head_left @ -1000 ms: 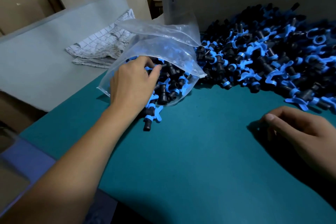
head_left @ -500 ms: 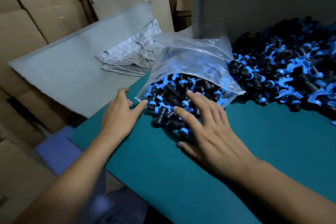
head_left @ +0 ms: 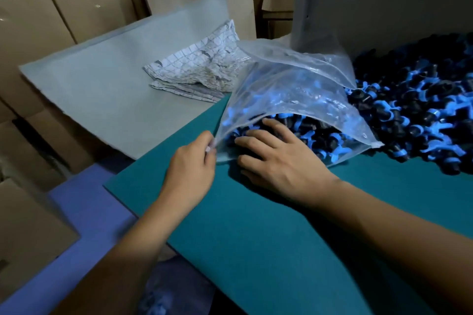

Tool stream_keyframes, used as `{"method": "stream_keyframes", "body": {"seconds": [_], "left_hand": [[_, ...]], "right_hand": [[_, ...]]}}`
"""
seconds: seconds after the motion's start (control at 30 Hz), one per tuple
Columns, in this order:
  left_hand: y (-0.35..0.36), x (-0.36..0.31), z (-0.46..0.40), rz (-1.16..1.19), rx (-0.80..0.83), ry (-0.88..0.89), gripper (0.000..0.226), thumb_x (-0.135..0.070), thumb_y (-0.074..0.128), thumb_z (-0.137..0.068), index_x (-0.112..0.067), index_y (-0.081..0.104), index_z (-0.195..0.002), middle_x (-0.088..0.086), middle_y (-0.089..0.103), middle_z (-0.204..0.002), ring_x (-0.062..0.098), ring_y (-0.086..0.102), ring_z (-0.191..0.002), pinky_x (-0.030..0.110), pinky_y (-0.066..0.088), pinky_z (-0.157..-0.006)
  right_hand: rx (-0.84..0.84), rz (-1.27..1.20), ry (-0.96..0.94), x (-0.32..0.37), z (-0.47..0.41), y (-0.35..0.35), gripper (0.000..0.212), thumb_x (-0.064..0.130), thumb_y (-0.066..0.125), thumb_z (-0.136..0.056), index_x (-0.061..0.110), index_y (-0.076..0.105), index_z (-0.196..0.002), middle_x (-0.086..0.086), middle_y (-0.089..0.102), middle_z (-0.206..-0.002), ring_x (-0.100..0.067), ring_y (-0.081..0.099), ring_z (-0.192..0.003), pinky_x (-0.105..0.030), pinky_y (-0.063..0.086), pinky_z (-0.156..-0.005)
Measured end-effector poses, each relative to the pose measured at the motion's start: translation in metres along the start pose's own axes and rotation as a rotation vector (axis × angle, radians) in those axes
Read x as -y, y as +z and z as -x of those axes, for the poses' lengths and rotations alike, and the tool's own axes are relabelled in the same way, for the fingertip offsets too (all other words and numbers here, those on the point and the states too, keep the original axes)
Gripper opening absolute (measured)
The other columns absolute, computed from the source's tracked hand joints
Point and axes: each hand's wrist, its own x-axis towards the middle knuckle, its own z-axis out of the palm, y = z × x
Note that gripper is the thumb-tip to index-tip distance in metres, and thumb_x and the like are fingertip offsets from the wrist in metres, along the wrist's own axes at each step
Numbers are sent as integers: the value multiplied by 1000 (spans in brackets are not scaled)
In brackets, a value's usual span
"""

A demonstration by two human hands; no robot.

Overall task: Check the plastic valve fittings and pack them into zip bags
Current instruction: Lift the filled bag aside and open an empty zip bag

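Note:
A clear zip bag lies on the teal mat with its mouth toward me, part filled with black and blue valve fittings. My left hand pinches the bag's left mouth corner and holds the upper edge raised. My right hand lies flat with straight fingers reaching into the mouth, fingertips on the fittings inside. A big loose heap of the same fittings spreads over the mat to the right of the bag.
A pale grey board lies left of the mat with a crumpled checked cloth on it. Cardboard boxes stand behind and to the left. A grey wall panel backs the heap.
My left hand has closed on the bag's mouth corner and lifted it. My right hand has slid forward into the mouth, and the spilled fittings are now inside the bag.

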Motion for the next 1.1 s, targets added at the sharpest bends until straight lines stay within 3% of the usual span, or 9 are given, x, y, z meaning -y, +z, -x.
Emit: {"method": "stream_keyframes", "body": {"seconds": [0.13, 0.27, 0.47, 0.57, 0.7, 0.83, 0.93, 1.07, 1.1], "left_hand": [[-1, -22, 16, 105, 2, -4, 14, -25, 57, -96, -23, 45, -89, 2, 57, -66, 38, 55, -66, 51, 49, -60], [-27, -32, -2, 586, -68, -261, 8, -27, 59, -86, -23, 55, -79, -3, 61, -61, 21, 48, -57, 42, 43, -62], [-83, -87, -43, 861, -167, -148, 26, -11, 62, -89, -29, 54, -72, -4, 58, -55, 12, 47, -51, 24, 38, -48], [-116, -113, -78, 895, -143, -62, 24, -3, 60, -89, -21, 55, -74, -3, 56, -53, 12, 49, -49, 23, 41, -49], [-154, -143, -121, 935, -64, -12, 38, -3, 56, -93, -29, 58, -64, -4, 52, -54, 6, 51, -47, 34, 55, -64], [-189, -172, -169, 1108, -41, -53, 32, 2, 52, -95, -18, 54, -70, -2, 48, -54, 8, 38, -44, 22, 46, -48], [-218, -189, -195, 1174, -21, -81, 28, 6, 51, -93, -13, 54, -72, 0, 47, -51, 9, 32, -42, 23, 40, -48], [-253, -208, -217, 1131, -25, -134, 30, 4, 51, -93, -11, 57, -68, -2, 46, -50, 8, 28, -42, 24, 44, -52], [-261, -213, -223, 1109, -20, -156, 29, 3, 50, -94, -11, 56, -70, -3, 46, -49, 7, 27, -42, 23, 44, -51]], "right_hand": [[-67, 72, 61, -6, -4, 1, 21, 28, 53, -106, 16, 70, -104, -8, 68, -129, -32, 64, -118, -50, 37, -119], [-63, 63, 73, -22, -1, -8, 28, 35, 48, -112, 16, 69, -113, -9, 64, -140, -32, 60, -128, -48, 43, -111], [-171, -23, 279, -56, -45, -52, 22, 38, 57, -105, 21, 71, -112, -12, 63, -131, -33, 54, -115, -44, 44, -103], [-180, -176, 387, -77, -69, -85, 21, 32, 59, -103, 19, 72, -113, -9, 64, -130, -32, 60, -116, -43, 49, -101], [-196, -378, 608, -88, -99, -121, 15, 26, 60, -104, 20, 72, -111, -1, 60, -111, -22, 57, -105, -37, 46, -86], [-192, -435, 785, -94, -144, -158, 17, 26, 54, -103, 21, 67, -93, -1, 67, -92, -22, 59, -92, -35, 37, -71], [-85, -430, 846, -105, -176, -191, 21, 30, 55, -101, 17, 68, -92, -3, 68, -91, -23, 60, -87, -32, 37, -70], [4, -728, 971, -119, -194, -224, 30, 39, 62, -99, 13, 70, -87, -3, 67, -67, -12, 65, -56, -20, 49, -53], [28, -841, 974, -122, -196, -231, 29, 38, 62, -98, 11, 71, -92, -7, 72, -70, -15, 67, -55, -23, 55, -54]]}}
